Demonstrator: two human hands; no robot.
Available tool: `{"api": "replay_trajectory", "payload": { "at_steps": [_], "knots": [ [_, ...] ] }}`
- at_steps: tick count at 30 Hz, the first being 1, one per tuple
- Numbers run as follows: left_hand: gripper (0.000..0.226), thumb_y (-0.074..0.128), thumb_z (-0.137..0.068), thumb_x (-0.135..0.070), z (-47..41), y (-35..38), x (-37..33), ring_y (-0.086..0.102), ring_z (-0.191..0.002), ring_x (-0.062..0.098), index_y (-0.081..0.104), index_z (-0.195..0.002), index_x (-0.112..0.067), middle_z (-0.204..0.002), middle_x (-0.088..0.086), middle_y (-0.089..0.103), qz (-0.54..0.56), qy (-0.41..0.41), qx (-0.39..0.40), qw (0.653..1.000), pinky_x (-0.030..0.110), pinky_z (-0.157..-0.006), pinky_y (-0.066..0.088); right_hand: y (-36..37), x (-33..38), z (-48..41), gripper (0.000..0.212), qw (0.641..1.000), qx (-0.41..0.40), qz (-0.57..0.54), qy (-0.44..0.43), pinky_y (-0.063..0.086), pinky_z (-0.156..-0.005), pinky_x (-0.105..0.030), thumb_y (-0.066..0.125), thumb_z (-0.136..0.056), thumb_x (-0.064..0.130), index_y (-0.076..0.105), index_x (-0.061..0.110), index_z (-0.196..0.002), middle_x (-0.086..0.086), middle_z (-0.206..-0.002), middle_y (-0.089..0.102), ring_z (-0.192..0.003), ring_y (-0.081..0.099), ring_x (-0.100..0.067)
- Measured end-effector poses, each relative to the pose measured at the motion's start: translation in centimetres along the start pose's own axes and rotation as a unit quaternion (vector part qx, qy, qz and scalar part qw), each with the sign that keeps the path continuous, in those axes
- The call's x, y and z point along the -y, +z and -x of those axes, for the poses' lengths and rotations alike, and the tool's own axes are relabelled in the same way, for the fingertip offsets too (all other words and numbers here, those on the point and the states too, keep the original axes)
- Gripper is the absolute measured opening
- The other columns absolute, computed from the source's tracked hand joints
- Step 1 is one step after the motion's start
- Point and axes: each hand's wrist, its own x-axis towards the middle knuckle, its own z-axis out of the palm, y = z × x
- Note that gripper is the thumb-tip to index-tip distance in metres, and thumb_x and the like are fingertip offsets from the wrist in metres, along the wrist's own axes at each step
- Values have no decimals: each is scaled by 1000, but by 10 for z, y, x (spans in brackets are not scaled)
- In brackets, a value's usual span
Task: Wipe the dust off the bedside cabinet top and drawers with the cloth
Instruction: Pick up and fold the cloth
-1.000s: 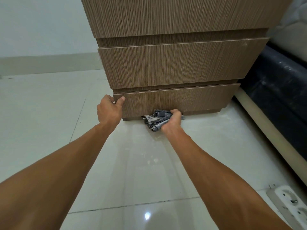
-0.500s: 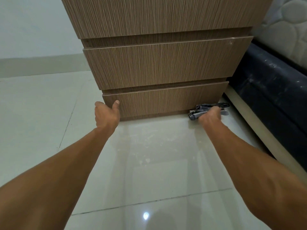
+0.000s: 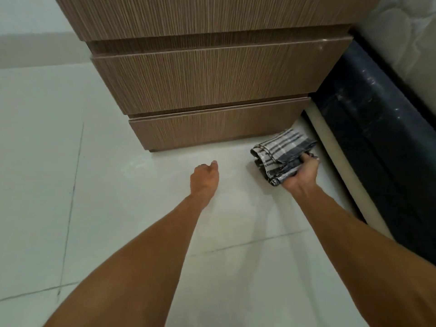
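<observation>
Floor (image 3: 99, 208) is pale glossy tile, grout lines running under both my forearms, some faint dusty smears just ahead of my left hand. Wood-grain bedside cabinet (image 3: 212, 79) sits ahead of both hands, three stacked drawer fronts visible, top surface out of frame. Bottom drawer (image 3: 217, 128) is the nearest front, ahead and to the left of my cloth grip, not touching it. To the right of the grip: a pale strip along the floor, then a dark bed base (image 3: 377, 128) with a quilted light mattress (image 3: 410, 31) above it. Pale wall with a grey skirting band far left of my left hand. My right hand (image 3: 303, 174) is low near the floor by the cabinet's right front corner, palm side turned up-left, fingers wrapped shut around the folded grey plaid cloth (image 3: 280, 149); the cloth fans out ahead of the grip toward the gap between cabinet and bed base. Can't tell if the cloth touches the tile. My left hand (image 3: 204, 179) is left of the cloth grip, near it but apart, hovering over the tile short of the bottom drawer, loosely curled, holding nothing, thumb and a knuckle pointing forward. Both forearms extended, bare.
</observation>
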Motion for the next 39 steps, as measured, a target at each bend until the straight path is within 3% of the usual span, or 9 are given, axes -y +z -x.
{"api": "replay_trajectory", "payload": {
  "at_steps": [10,15,20,22,26,29,34,36,39],
  "knots": [
    [43,46,-91,-51,138,-119,-65,61,-103,25,67,-105,-16,-100,3,70,91,-135,109,981,44,-100,45,38,32,195,44,976,13,159,148,47,-101,-57,41,-97,29,65,7,-127,-19,-120,70,-112,65,-38],
    [35,47,-95,-40,214,-192,-130,62,-100,22,65,-110,-13,-105,4,69,124,-179,162,963,43,-95,49,88,72,303,42,946,16,248,208,53,-91,-49,41,-99,30,67,6,-121,-20,-117,70,-108,66,-37],
    [36,55,-92,-39,287,-271,-189,66,-93,23,68,-108,-10,-101,8,73,140,-221,221,939,38,-80,54,147,112,418,37,909,15,336,246,57,-77,-41,45,-98,30,70,8,-114,-18,-107,74,-94,70,-33],
    [33,58,-90,-35,311,-306,-213,66,-97,23,67,-109,-10,-103,8,73,145,-215,219,941,42,-89,53,171,130,459,34,901,15,360,242,56,-73,-39,46,-99,28,70,7,-113,-17,-105,74,-91,70,-31],
    [27,60,-91,-25,340,-372,-262,64,-93,22,66,-108,-4,-104,9,70,151,-185,219,946,35,-75,52,218,160,521,31,896,32,386,217,56,-73,-39,47,-100,27,68,7,-112,-16,-104,74,-90,70,-28],
    [24,62,-91,-23,344,-410,-292,65,-97,24,66,-106,-4,-103,9,70,156,-157,206,953,36,-78,53,252,170,550,29,904,40,379,196,56,-72,-38,50,-99,30,69,10,-107,-13,-101,75,-89,70,-27],
    [21,63,-90,-21,333,-443,-332,65,-91,21,67,-106,-8,-101,7,72,162,-123,167,965,40,-91,51,298,173,566,42,915,59,363,162,56,-91,-51,64,-91,43,68,10,-117,-15,-107,75,-97,73,-33],
    [19,64,-90,-21,323,-448,-342,65,-91,22,68,-105,-9,-98,7,72,167,-115,152,967,41,-91,52,316,174,561,46,912,69,378,148,58,-86,-52,74,-84,36,65,6,-118,-16,-104,76,-92,74,-33],
    [15,64,-90,-18,299,-450,-351,65,-87,20,67,-102,-10,-92,5,71,182,-113,128,968,38,-85,53,346,178,546,34,902,75,409,115,61,-75,-43,76,-84,16,64,0,-112,-15,-94,74,-84,73,-29]
  ]
}}
